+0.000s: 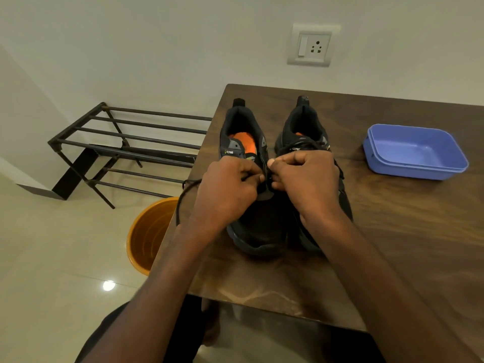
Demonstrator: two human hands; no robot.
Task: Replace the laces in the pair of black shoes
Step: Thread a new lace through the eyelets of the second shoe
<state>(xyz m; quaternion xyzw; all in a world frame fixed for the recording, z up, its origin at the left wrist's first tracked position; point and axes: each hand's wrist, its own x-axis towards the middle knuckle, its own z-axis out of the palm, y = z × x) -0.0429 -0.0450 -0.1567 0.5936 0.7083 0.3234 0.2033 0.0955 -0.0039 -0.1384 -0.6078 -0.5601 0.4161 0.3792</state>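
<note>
Grip: both your hands are curled tight on the black lace (183, 195) over the left shoe (251, 184). Left hand (226, 188) pinches it btwn thumb and fingers; right hand (303, 179) pinches at the same spot from the other side, fingertips nearly meeting over the tongue area.
Lace: one loose run loops out past your left hand, off the table (392, 231) edge and back toward your wrist. Can't tell which eyelet it's going thru, your knuckles hide that.
Left shoe: upper eyelets look bare, orange insole (245, 144) wide open to view, so the top isn't laced. You're working low, near the toe end. Judging by that, this shoe is at an early stage of threading, or possibly the old lace is on its way out; can't tell which from one look.
Right shoe: right shoe (303, 132) sits just beside the left, touching or close to it, toes toward you. It seems to have a lace across the top w/ a bit trailing down its outer side. Old or new lace, can't tell.
Done vs left: at best one shoe sorted; the left needs most of its rows plus tying off. Call it under or about halfway.
Other stuff: blue tub (416, 153) on the table to your right, nothing visible in it. Orange bucket (149, 231) on the floor by the table's left edge; metal rack (125, 148) behind it.
</note>
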